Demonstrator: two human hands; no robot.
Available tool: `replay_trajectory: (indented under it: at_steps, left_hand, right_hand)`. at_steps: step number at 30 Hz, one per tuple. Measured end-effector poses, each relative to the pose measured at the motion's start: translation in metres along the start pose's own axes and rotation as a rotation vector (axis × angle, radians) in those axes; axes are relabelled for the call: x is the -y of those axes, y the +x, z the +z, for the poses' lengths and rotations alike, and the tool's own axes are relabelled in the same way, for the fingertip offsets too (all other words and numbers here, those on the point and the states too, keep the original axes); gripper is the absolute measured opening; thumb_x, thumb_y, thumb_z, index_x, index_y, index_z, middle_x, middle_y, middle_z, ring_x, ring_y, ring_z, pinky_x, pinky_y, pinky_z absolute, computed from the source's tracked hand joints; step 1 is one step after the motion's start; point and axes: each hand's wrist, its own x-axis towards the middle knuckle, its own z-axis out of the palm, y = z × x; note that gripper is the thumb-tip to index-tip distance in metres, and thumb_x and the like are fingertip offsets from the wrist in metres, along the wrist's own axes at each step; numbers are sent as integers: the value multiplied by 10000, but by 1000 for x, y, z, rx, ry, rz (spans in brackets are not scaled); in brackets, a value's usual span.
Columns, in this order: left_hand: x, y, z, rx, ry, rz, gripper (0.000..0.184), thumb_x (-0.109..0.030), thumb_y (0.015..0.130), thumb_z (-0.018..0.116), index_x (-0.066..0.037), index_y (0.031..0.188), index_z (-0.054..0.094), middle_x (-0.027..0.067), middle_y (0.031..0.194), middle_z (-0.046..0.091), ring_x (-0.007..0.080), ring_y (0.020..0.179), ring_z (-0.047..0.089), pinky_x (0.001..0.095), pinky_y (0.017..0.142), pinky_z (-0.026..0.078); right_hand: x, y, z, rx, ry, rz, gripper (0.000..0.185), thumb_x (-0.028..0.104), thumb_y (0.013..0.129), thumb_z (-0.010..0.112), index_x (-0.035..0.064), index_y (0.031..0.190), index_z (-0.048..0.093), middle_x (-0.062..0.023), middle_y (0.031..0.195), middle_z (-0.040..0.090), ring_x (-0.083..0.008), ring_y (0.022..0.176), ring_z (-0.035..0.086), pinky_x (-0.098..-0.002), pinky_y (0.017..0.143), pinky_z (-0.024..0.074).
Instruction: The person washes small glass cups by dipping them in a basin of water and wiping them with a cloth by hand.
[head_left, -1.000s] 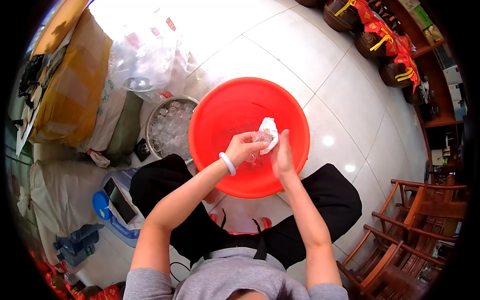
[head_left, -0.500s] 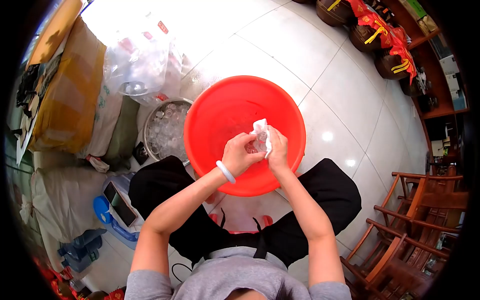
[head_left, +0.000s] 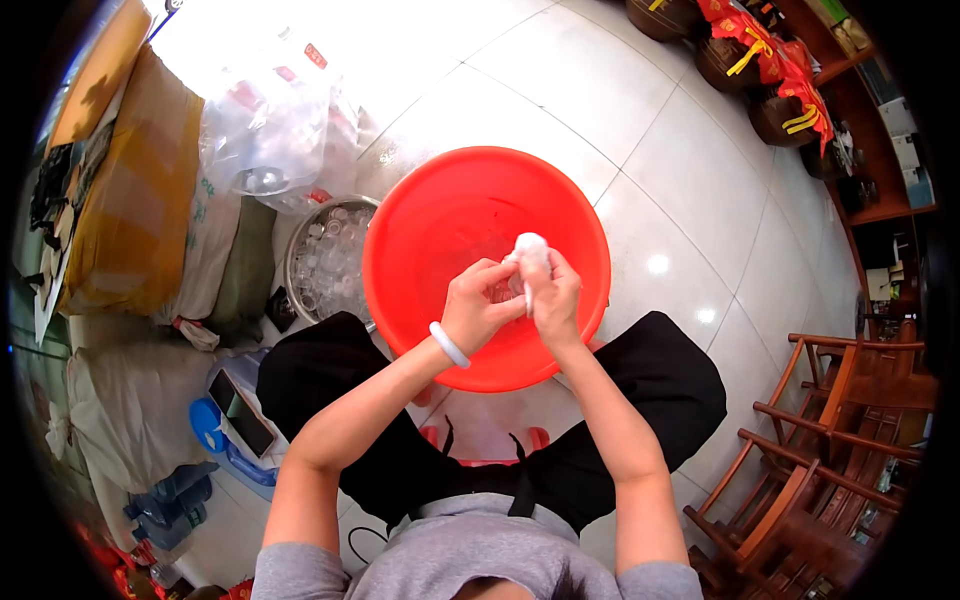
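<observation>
My left hand [head_left: 478,302], with a pale bangle at its wrist, has its fingers curled around a small clear glass [head_left: 505,289], which the fingers partly hide. Pressed up beside it, my right hand [head_left: 553,300] grips a bunched white cloth [head_left: 531,246] against the glass. Both hands are over a large red basin [head_left: 430,220] that stands between my knees. Left of the basin, a round metal bowl [head_left: 291,262] is full of small clear glasses [head_left: 335,262].
Clear plastic bags [head_left: 270,140] and a taped cardboard box [head_left: 135,190] stand at the left. A phone [head_left: 242,413] lies by my left knee. Wooden chairs [head_left: 800,470] are at the right, and dark jars with red cloth [head_left: 780,118] line the upper right.
My right hand has turned and bunched the cloth, which now bulges above the fingers. Less of the glass shows. My left hand keeps its hold, and the view has shifted slightly.
</observation>
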Motion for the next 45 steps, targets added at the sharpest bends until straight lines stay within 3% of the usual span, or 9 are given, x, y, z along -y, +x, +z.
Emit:
replay_trajectory:
  at_steps: [9, 11, 15, 19, 28, 34, 36, 40, 45]
  left_hand:
    - [1, -8, 12, -2, 33, 206, 531, -98, 641, 763, -11, 1119, 550, 110, 919, 552, 159, 794, 571, 266, 628, 490]
    - [-9, -6, 0, 170, -332, -396, 418, -121, 725, 704, -9, 1099, 554, 99, 811, 581, 150, 662, 582, 267, 539, 482]
    - [-17, 12, -17, 241, -799, -741, 312, -296, 887, 483, -83, 1108, 537, 79, 757, 586, 150, 531, 564, 235, 432, 454]
    - [-12, 12, -22, 489, -1136, -774, 406, -410, 909, 381, -250, 1280, 343, 53, 839, 580, 174, 564, 581, 250, 440, 491]
    - [-11, 6, -13, 650, -968, -827, 427, -469, 901, 347, -113, 1077, 505, 77, 749, 587, 175, 542, 568, 251, 410, 446]
    - [1, 14, -6, 510, -1080, -852, 371, -422, 890, 398, -98, 1001, 541, 77, 784, 605, 210, 617, 592, 316, 532, 497]
    - [7, 17, -7, 96, -1065, -871, 356, -402, 888, 420, -85, 985, 549, 83, 819, 613, 233, 704, 606, 363, 658, 507]
    - [27, 18, 0, -53, -1224, -843, 341, -395, 896, 408, -91, 973, 542, 83, 917, 604, 224, 868, 588, 367, 791, 478]
    - [40, 13, 3, 40, -1462, -610, 222, -309, 875, 459, -107, 927, 535, 57, 919, 590, 195, 893, 554, 342, 844, 430]
  right_hand:
    - [-10, 7, -10, -229, 553, 358, 246, 226, 854, 514, -12, 879, 569, -101, 820, 604, -203, 764, 601, -327, 686, 503]
    - [-7, 8, -11, -47, 447, 226, 284, 276, 886, 493, 5, 928, 565, -87, 851, 605, -176, 768, 597, -319, 681, 498]
    - [3, 3, -13, 153, 351, 134, 318, 319, 910, 467, 26, 1001, 547, -67, 893, 603, -116, 769, 582, -252, 641, 478]
    - [5, -2, -6, 163, 178, -37, 265, 270, 902, 491, 31, 1002, 544, -53, 912, 597, -94, 770, 567, -219, 583, 456]
    - [7, -7, -7, 68, -75, -9, 115, 136, 842, 555, 29, 807, 582, 10, 688, 556, -37, 616, 493, -204, 535, 409]
    - [12, 13, -15, -160, 311, -14, 395, 368, 918, 427, -13, 923, 535, -140, 884, 596, -210, 804, 595, -325, 725, 490]
    - [15, 8, -25, 33, 214, -17, 434, 382, 916, 424, -25, 1021, 535, -131, 996, 585, -210, 901, 580, -321, 800, 469]
    - [-30, -16, 2, 187, -827, -515, 358, 170, 787, 627, 36, 1112, 561, -180, 1264, 409, -289, 1115, 468, -342, 922, 389]
    - [-49, -4, -11, 144, -467, -371, 265, 32, 720, 657, 54, 980, 615, -156, 1090, 507, -271, 1031, 518, -328, 850, 438]
